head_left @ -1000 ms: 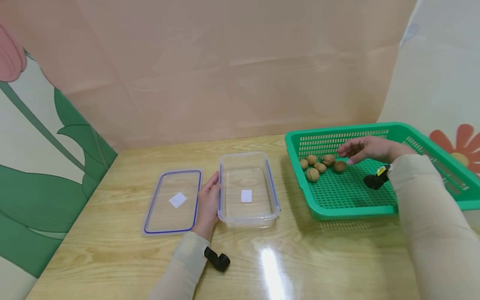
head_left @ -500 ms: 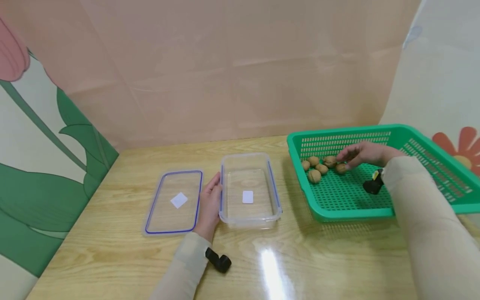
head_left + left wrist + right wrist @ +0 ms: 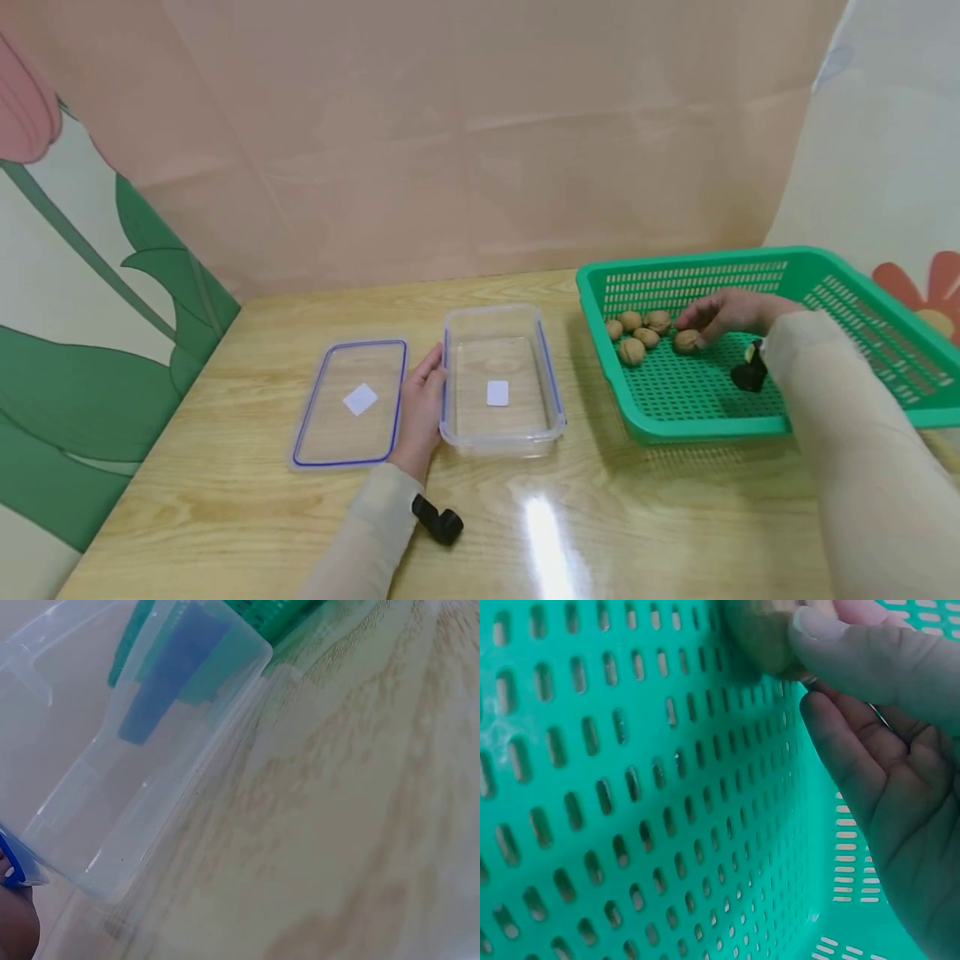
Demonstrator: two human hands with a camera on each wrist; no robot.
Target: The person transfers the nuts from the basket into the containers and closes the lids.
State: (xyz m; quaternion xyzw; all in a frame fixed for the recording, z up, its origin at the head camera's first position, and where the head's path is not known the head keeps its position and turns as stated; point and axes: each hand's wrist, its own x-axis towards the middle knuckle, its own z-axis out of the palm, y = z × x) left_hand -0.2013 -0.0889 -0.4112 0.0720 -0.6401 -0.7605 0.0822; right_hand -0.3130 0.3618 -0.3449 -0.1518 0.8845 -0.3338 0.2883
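The right hand (image 3: 723, 315), right of centre in the head view, pinches a walnut (image 3: 686, 341) between thumb and fingers; the right wrist view shows the thumb pressed to its shell. The left hand (image 3: 422, 412), near the centre of the head view, rests fairly straight fingers along the left side of a clear container, with no curl round it that shows.

The bench (image 3: 225, 517), wood-grained, spans the lower part of the frame. The green basket (image 3: 705, 429) takes up the right, its long axis running left to right across the frame. The container (image 3: 498, 437) sits just right of centre, lidless, longer up and down the frame than across, a gap of bench between it and the basket. Its clear lid (image 3: 347, 433), edged in blue, lies flat to the left, just beside the left hand.

The pinched walnut is low in the basket, left of its middle; whether it touches the mesh floor cannot be told. It lies at the left end of the right hand, well apart from the left hand, and the container is farther left across the basket's wall. Being roundish, it shows no clear long axis. Five other walnuts (image 3: 632, 351) cluster to its left. White squares mark the lid and container.
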